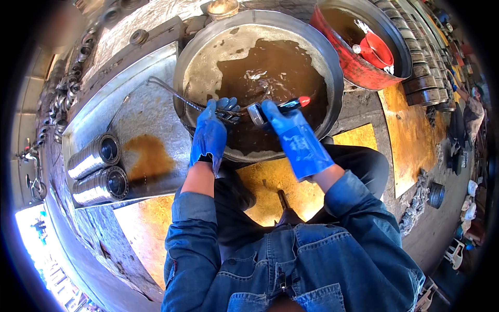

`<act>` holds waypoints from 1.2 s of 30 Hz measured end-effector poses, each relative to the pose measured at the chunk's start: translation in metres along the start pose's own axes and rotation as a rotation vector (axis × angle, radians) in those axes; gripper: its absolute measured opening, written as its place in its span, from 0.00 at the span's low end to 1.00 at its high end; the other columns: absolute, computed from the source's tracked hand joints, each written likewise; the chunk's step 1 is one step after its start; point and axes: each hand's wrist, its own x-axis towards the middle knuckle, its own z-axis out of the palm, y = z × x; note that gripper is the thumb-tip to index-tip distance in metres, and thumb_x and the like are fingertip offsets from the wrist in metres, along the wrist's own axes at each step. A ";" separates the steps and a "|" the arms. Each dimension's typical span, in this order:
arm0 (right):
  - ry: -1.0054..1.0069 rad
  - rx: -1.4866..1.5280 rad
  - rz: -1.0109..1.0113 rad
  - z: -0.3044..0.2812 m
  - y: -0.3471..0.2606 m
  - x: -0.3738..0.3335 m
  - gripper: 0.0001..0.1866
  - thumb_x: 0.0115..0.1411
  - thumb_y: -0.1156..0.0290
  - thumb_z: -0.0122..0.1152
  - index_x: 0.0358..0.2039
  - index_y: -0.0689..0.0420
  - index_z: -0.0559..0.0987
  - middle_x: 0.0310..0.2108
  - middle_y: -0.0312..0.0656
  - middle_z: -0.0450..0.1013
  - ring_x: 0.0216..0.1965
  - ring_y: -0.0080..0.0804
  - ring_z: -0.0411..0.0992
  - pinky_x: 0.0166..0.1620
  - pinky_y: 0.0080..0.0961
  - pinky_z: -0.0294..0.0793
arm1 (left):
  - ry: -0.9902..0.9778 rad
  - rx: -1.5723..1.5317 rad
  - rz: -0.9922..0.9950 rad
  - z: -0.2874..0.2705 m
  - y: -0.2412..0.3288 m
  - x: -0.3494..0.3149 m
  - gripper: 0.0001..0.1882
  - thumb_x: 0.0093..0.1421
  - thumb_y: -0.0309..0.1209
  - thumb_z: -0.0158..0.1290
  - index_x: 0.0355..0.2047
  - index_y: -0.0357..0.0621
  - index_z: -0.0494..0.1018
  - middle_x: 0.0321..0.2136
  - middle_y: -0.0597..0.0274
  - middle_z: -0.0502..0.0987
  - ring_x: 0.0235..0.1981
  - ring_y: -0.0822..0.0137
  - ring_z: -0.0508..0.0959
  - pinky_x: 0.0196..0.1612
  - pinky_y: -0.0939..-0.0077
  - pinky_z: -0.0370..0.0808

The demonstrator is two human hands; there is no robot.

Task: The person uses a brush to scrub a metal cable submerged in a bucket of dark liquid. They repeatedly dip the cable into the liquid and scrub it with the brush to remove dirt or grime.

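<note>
Over the big pan (332, 78) of brown liquid, the left hand (209, 136) pinches a wire (171, 89) while the right hand (297, 139) grips a metal ring (255, 114), seemingly mid-wash; next it needs dipping.

Both hands gloved. Left hand (209, 136): blue rubber glove, wet sheen, cuff ends at the wrist. Right hand (296, 139): same blue rubber glove, longer cuff, faint darker print on the back. Forearms bare between glove cuffs and sleeves. Denim jacket (291, 260), mid-blue, sleeves rolled or pushed up to thick folds, seams stitched in lighter thread, front placket with a dark fastening at near centre. Dark trousers (358, 166) beyond the jacket.
</note>
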 end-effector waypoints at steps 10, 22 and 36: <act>0.105 -0.550 -0.076 -0.040 0.046 0.105 0.20 0.66 0.54 0.62 0.32 0.61 0.84 0.25 0.40 0.80 0.29 0.31 0.79 0.35 0.32 0.77 | -0.024 0.004 -0.014 -0.004 -0.002 0.008 0.24 0.78 0.39 0.40 0.61 0.27 0.63 0.55 0.36 0.76 0.56 0.44 0.78 0.63 0.51 0.75; 0.054 -0.251 0.166 -0.016 0.048 0.040 0.23 0.66 0.53 0.64 0.43 0.64 0.84 0.35 0.44 0.83 0.36 0.30 0.79 0.42 0.31 0.76 | -0.008 0.016 -0.016 0.001 0.002 0.000 0.25 0.78 0.40 0.40 0.60 0.28 0.64 0.56 0.40 0.76 0.57 0.47 0.79 0.60 0.55 0.78; 0.009 -0.234 0.175 -0.008 -0.013 0.041 0.28 0.66 0.44 0.63 0.37 0.62 0.85 0.28 0.39 0.80 0.29 0.25 0.76 0.38 0.26 0.76 | 0.026 0.067 -0.022 -0.012 0.001 0.006 0.26 0.78 0.43 0.37 0.61 0.32 0.68 0.54 0.45 0.79 0.52 0.50 0.81 0.58 0.58 0.77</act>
